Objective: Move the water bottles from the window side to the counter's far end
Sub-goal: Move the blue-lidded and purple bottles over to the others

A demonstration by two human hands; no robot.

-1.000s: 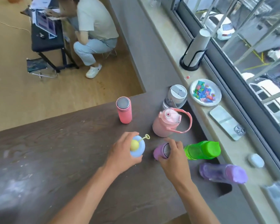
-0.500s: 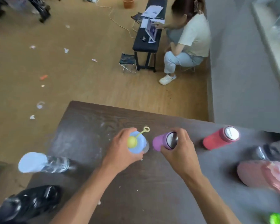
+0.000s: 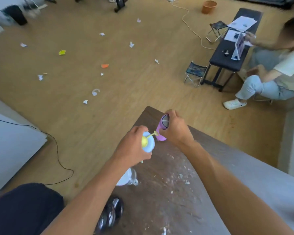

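Note:
My left hand [image 3: 131, 148] grips a light blue bottle [image 3: 149, 145] with a yellow cap knob and loop. Beside it, my right hand [image 3: 176, 128] holds a purple bottle [image 3: 162, 131] with a silver lid near the far corner of the dark brown counter [image 3: 168, 192]. Whether either bottle touches the surface I cannot tell. A clear bottle with a pale blue cap [image 3: 127, 179] lies under my left forearm at the counter's left edge. A glossy black bottle [image 3: 111, 213] lies nearer to me on that same edge.
Beyond the counter's edge is a wooden floor strewn with paper scraps [image 3: 94, 92]. A person sits at right [image 3: 270, 78] by a black bench [image 3: 227, 56] with a folding stool [image 3: 194, 73]. A black cable [image 3: 58, 150] runs along a white unit at left.
The view swung left, away from the window side; the pink and green bottles left the frame. Both hands carried the blue and purple bottles toward the counter's far corner.

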